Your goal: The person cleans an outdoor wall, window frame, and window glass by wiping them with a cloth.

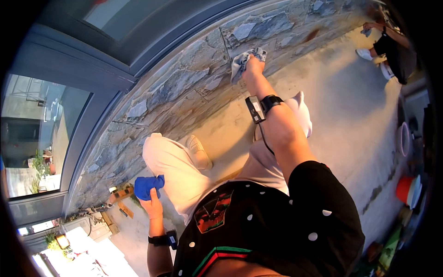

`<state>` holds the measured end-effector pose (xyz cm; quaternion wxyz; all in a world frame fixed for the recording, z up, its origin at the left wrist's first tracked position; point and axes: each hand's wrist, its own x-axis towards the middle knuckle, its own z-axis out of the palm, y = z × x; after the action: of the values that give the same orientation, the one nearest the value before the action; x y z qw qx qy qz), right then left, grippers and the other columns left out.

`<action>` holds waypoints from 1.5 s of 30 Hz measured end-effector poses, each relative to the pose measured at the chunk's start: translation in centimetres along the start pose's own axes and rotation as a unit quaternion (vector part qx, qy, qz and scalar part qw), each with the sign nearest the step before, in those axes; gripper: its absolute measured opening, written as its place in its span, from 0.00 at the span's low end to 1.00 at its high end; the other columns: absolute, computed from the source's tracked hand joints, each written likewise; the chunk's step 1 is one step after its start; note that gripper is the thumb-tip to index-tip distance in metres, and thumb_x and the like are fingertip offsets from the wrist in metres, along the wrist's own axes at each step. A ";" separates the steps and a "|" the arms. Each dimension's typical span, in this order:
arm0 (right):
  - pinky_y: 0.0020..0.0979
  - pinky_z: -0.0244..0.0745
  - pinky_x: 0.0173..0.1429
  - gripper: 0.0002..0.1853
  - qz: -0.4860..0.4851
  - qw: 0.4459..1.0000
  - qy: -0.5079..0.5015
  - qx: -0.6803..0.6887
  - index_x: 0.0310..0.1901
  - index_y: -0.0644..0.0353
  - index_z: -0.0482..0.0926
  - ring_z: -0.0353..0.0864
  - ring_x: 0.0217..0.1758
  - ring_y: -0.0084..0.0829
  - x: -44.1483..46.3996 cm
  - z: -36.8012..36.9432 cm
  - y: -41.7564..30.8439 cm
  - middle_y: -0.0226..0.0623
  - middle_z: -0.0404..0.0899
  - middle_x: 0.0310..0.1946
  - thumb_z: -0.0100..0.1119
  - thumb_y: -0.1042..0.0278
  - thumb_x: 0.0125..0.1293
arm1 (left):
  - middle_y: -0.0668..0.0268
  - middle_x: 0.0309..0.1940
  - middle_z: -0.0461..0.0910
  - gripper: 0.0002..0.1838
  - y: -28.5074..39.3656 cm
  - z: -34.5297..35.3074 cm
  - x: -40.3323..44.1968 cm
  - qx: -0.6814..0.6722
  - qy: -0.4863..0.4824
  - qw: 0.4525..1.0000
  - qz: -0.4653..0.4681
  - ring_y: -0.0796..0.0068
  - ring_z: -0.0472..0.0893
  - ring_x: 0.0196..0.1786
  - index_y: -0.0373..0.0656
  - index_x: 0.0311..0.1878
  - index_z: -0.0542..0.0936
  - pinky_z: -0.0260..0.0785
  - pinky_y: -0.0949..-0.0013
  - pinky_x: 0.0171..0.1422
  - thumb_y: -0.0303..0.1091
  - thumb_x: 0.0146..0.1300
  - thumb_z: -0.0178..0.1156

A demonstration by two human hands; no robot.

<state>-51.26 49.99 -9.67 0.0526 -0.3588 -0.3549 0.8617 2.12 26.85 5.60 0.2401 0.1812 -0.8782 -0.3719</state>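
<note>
My right hand (254,68) is stretched forward and closed on a crumpled grey-and-white patterned cloth (238,64). That cloth lies against the rough stone-clad wall (184,79) below the window frame. Lower down at the left, my left hand (152,206) grips a bunched blue cloth (146,186), held up beside my left knee and apart from the wall. Folds of cloth hide some of the fingers on both hands.
A grey metal window frame (76,51) with glass runs above the wall. Another person (396,53) crouches at the far right with a small cloth. An orange-red bucket (407,189) and other items stand at right. A bright white surface (87,247) is at lower left.
</note>
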 end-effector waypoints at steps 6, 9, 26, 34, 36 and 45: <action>0.44 0.80 0.39 0.10 -0.011 0.995 0.020 -0.099 0.47 0.55 0.75 0.82 0.37 0.35 -0.8 -1.9 4.2 0.35 0.81 0.37 0.57 0.74 0.64 | 0.60 0.55 0.77 0.33 -6.4 -5.8 -20.0 -0.424 0.044 0.697 -0.576 0.62 0.78 0.57 0.40 0.63 0.68 0.69 0.53 0.64 0.54 0.64 0.58; 0.43 0.78 0.47 0.14 0.160 0.969 -0.104 -0.157 0.53 0.55 0.73 0.81 0.47 0.39 -3.0 -5.2 10.2 0.40 0.79 0.48 0.56 0.69 0.66 | 0.59 0.55 0.77 0.32 -6.8 -4.9 -25.2 -0.449 0.039 0.635 -0.627 0.61 0.77 0.57 0.40 0.63 0.69 0.69 0.52 0.64 0.55 0.64 0.58; 0.41 0.79 0.42 0.14 0.209 0.915 -0.329 -0.098 0.34 0.59 0.80 0.81 0.36 0.37 -8.1 -3.8 2.2 0.39 0.82 0.32 0.43 0.67 0.69 | 0.58 0.54 0.78 0.31 -9.4 -2.7 -28.7 -0.499 0.046 0.612 -0.612 0.57 0.75 0.60 0.40 0.60 0.71 0.65 0.49 0.66 0.56 0.64 0.55; 0.44 0.79 0.35 0.10 0.239 0.925 -0.275 -0.107 0.32 0.58 0.78 0.80 0.29 0.38 -12.7 -2.9 13.2 0.37 0.80 0.27 0.45 0.71 0.67 | 0.57 0.53 0.79 0.31 -9.7 -3.9 -29.3 -0.485 0.039 0.600 -0.635 0.56 0.74 0.61 0.40 0.58 0.72 0.64 0.48 0.67 0.57 0.64 0.54; 0.44 0.80 0.39 0.11 0.287 0.927 -0.201 -0.134 0.36 0.57 0.78 0.82 0.32 0.37 -16.4 -2.9 17.4 0.37 0.81 0.30 0.43 0.69 0.70 | 0.57 0.53 0.79 0.31 -9.5 -4.2 -29.6 -0.481 0.041 0.597 -0.640 0.55 0.73 0.61 0.40 0.58 0.72 0.63 0.48 0.67 0.57 0.64 0.54; 0.42 0.80 0.48 0.15 0.368 0.857 -0.319 -0.171 0.45 0.60 0.76 0.82 0.39 0.38 -16.7 -6.7 24.4 0.41 0.82 0.39 0.35 0.67 0.75 | 0.56 0.52 0.79 0.31 -7.2 -4.1 -30.8 -0.473 0.082 0.583 -0.655 0.54 0.72 0.63 0.39 0.56 0.74 0.61 0.46 0.68 0.58 0.64 0.53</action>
<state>-30.60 29.90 -19.10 -0.4461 -0.1723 -0.3363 0.8113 30.59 35.07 -6.09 0.0545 0.5979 -0.1976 -0.7750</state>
